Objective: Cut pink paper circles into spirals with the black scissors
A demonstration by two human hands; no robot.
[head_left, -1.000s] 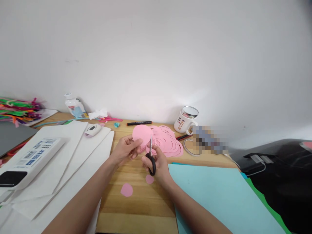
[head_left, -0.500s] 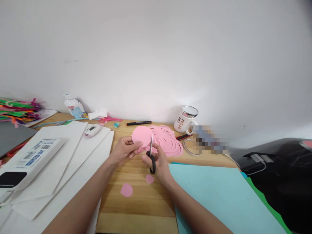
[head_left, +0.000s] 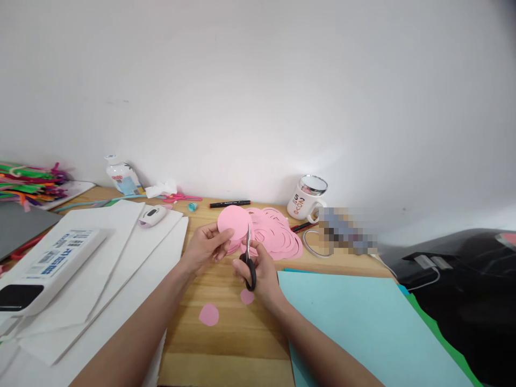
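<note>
A round pink paper disc [head_left: 233, 220] is pinched in my left hand [head_left: 205, 248], thumb on its front. My right hand [head_left: 262, 271] is closed round the black handles of a pair of scissors [head_left: 249, 236], whose blades point up at the disc's right edge. Behind both hands lies a heap of pink paper pieces [head_left: 280, 234] with curved cuts. Two small pink pieces, one larger [head_left: 209, 315] and one smaller [head_left: 247, 296], rest on the wooden table [head_left: 226, 344] nearer to me.
White sheets [head_left: 133, 279] with a white boxy device [head_left: 52, 269] lie left; light-blue sheets [head_left: 363, 322] lie right. Along the back stand a white bottle [head_left: 124, 177] and a mug [head_left: 307, 198], with a black marker [head_left: 230, 204] and pink scissors [head_left: 183, 198] between them.
The scissors and my right hand have shifted slightly left and down. The disc in my left hand has moved slightly up and left.
</note>
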